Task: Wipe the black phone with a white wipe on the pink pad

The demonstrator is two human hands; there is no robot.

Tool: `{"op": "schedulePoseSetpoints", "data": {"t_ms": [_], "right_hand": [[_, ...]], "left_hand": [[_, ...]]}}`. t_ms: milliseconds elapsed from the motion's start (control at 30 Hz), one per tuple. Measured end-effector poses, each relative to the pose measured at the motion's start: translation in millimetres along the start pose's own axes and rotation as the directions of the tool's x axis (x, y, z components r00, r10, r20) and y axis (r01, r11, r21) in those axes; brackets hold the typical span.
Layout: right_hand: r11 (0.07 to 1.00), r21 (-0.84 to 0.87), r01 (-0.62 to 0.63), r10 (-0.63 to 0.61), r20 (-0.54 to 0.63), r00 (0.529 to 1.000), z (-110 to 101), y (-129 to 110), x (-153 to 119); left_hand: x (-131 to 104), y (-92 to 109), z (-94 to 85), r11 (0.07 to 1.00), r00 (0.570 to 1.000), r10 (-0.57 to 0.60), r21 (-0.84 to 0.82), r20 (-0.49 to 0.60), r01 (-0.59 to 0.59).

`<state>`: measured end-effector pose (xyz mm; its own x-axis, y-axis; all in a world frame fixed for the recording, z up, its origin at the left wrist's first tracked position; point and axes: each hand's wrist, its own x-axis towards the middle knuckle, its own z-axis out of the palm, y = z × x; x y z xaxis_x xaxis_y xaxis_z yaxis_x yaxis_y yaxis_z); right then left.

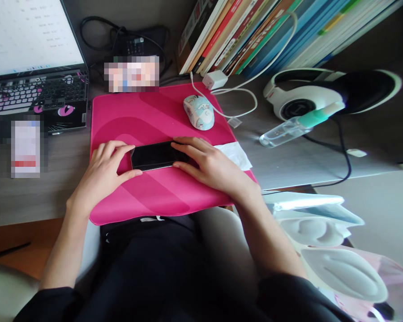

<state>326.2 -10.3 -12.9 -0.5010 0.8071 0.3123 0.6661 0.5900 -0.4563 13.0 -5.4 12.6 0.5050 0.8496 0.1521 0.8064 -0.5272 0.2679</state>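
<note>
A smartphone with a dark screen lies crosswise over the pink desk mat, face up. My left hand grips its left end, thumb on the near edge and index finger on the far corner. At the other end, my right hand holds the phone between the thumb below and the fingers above, covering that end. Beside my right wrist a flat white sheet or wipe rests partly on the mat. A patterned light-blue mouse sits beyond my right hand.
A laptop stands at the left. Books line the back, near a white charger with its cable. Headphones and a clear spray bottle lie at the right. Slippers hang beside the desk.
</note>
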Motion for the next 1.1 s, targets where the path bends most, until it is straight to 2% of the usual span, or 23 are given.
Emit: {"op": "schedulePoseSetpoints", "data": {"t_ms": [567,733,867,933,1033,1100], "right_hand": [[1.000,0.015,-0.022,0.022,0.016,1.000,-2,-2,1],[1.000,-0.027,-0.016,0.017,0.041,0.999,-2,-2,2],[0.997,-0.083,0.004,-0.001,0.037,0.999,-23,1,-9],[0.985,-0.158,-0.066,0.068,0.008,0.998,-40,2,-21],[0.959,-0.251,-0.128,0.150,0.070,0.986,-60,3,-41],[0.943,-0.288,-0.169,0.202,0.087,0.976,-65,5,-51]], "left_hand": [[1,2,0.5,0.997,1.000,0.015,0.080,0.019,-0.017],[1,3,0.2,0.995,1.000,0.020,0.096,0.023,-0.022],[1,4,0.2,0.997,1.000,0.013,0.079,0.024,-0.015],[1,5,0.3,0.997,1.000,0.010,0.074,0.025,-0.012],[1,5,0.4,0.997,1.000,0.005,0.079,0.026,-0.007],[1,6,0.4,0.997,1.000,0.001,0.080,0.026,-0.003]]}}
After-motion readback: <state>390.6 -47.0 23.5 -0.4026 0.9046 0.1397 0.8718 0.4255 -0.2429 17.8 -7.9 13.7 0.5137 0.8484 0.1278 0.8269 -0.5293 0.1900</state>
